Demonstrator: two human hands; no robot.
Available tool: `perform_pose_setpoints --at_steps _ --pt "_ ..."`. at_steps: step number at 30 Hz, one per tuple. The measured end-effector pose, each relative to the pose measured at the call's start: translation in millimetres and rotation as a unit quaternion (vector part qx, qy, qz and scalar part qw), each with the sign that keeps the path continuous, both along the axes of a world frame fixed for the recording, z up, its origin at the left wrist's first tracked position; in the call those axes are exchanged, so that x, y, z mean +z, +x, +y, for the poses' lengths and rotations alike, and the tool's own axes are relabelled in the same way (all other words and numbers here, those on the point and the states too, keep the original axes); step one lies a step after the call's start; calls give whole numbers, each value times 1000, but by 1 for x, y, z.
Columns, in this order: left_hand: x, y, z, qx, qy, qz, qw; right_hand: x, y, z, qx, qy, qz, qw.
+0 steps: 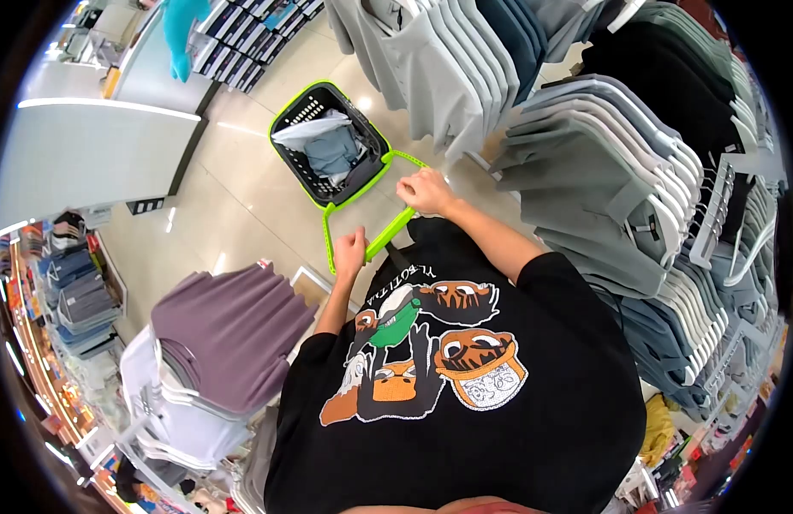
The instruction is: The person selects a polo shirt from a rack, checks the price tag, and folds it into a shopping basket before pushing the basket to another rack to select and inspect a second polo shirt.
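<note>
A black shopping basket [287,147] with a lime-green rim stands on the tiled floor ahead of me. It holds folded grey and white garments [330,147]. Its long green handle [388,235] reaches back toward my body. My left hand [349,250] is closed around the handle's near end. My right hand [426,192] grips the handle farther up, closer to the basket. Below both arms my black T-shirt with an orange and green print [431,351] fills the lower middle of the view.
Hanging grey, blue and black shirts [611,171] crowd the right side and top. A rack of purple and white tops [225,330] stands close at lower left. A white counter [88,154] is at upper left, with shelves of folded clothes [75,287] at far left.
</note>
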State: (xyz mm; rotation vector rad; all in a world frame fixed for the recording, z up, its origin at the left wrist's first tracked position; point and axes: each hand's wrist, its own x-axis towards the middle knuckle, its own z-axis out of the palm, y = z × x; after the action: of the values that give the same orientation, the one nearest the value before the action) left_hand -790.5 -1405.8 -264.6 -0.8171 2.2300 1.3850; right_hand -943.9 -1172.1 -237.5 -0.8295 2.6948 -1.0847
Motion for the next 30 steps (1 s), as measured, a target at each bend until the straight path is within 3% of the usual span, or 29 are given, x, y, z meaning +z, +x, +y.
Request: perform_pose_setpoints --at_steps 3,6,9,11,13,15,17,19,20,21,23,24,26,28,30 --pt "3 -16 -24 -60 -62 99 991 11 -9 -17 -9 -2 -88 996" --pt "34 -46 -33 -8 143 30 989 18 -10 -19 39 20 -134 990" --pt "62 -86 -27 -36 161 72 984 29 -14 -12 75 29 -126 989" --pt "88 -122 -21 -61 185 89 977 53 -16 -5 12 -82 -73 994" --pt "131 -161 -4 -126 187 174 959 116 -28 4 -26 -122 -93 988" --pt "168 -195 16 -162 182 199 949 167 -42 18 -83 -260 -69 960" --pt "205 -221 42 -229 155 297 914 206 -63 43 -170 -327 13 930" --pt "231 -245 74 -277 127 415 857 210 -95 64 -310 -372 135 864" --pt "247 -259 89 -321 81 484 810 207 -114 73 -373 -348 178 841" --pt "261 -273 105 -361 36 549 753 199 -132 87 -392 -245 238 854" --pt "275 -301 137 -403 -21 614 678 164 -148 90 -429 -201 198 859" --pt "270 -314 149 -408 -18 613 676 157 -141 86 -412 -196 63 888" --pt "257 -333 164 -402 -228 687 560 156 -124 65 -382 -229 8 895" --pt "242 -335 157 -453 -256 640 566 150 -115 58 -385 -218 -12 897" --pt "242 -330 145 -568 -329 487 576 141 -108 65 -273 -218 -151 925"
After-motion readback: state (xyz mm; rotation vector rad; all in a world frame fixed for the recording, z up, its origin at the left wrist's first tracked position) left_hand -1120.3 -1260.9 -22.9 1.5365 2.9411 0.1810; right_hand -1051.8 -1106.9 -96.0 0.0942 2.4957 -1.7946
